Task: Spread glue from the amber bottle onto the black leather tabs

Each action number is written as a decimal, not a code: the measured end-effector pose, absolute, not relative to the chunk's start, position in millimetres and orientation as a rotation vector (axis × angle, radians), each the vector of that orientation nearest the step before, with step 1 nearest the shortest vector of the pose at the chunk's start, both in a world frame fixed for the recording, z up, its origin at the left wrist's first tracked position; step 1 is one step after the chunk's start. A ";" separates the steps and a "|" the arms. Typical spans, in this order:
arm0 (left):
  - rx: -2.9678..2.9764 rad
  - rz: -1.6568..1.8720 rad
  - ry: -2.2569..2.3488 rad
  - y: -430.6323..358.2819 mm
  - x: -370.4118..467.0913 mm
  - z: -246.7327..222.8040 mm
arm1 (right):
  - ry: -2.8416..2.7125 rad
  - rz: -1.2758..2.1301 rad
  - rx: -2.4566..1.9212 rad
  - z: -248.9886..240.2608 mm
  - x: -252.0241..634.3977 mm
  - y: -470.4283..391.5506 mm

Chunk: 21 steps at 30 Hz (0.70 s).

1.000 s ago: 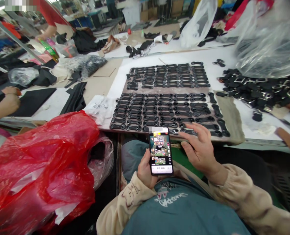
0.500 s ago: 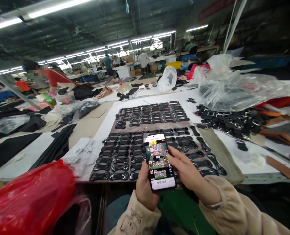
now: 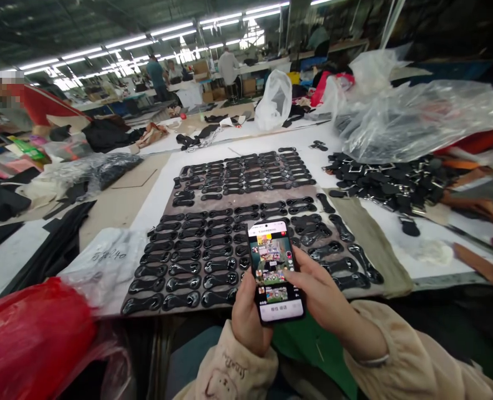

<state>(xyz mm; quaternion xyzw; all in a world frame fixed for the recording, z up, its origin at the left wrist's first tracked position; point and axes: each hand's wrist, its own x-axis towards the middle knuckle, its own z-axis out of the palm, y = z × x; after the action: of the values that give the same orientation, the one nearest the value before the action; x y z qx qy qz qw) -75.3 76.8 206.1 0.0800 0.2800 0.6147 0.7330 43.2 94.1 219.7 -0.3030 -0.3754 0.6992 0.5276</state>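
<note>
Black-framed smartphone with lit screen (image 3: 275,271), clasped upright in the left hand (image 3: 246,316) just over the near table edge (image 3: 438,280), thumbed by the loosely spread right hand (image 3: 317,294); if fumbled, glossy black straps (image 3: 180,266) in rows could be scattered.

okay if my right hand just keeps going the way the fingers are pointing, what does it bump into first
Most likely the phone. Your right hand points left toward its lit screen, fingertips at or just off the glass; depth is hard to judge. Your left hand grips the phone from below, above the rows of black pieces.
</note>
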 end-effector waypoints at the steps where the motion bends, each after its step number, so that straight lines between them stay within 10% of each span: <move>1: 0.174 1.344 0.623 76.1 -74.4 205.6 | -0.890 1.668 -0.723 219.4 44.0 94.6; 21: 0.286 1.327 0.656 70.8 -53.2 176.8 | -0.884 1.430 -1.069 212.5 56.8 106.3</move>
<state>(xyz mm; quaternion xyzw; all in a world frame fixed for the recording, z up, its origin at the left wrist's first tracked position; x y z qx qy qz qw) -53.2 70.8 176.8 0.1299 0.2980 0.6023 0.7291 56.8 106.3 212.5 -0.4505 -0.3726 0.6023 0.5436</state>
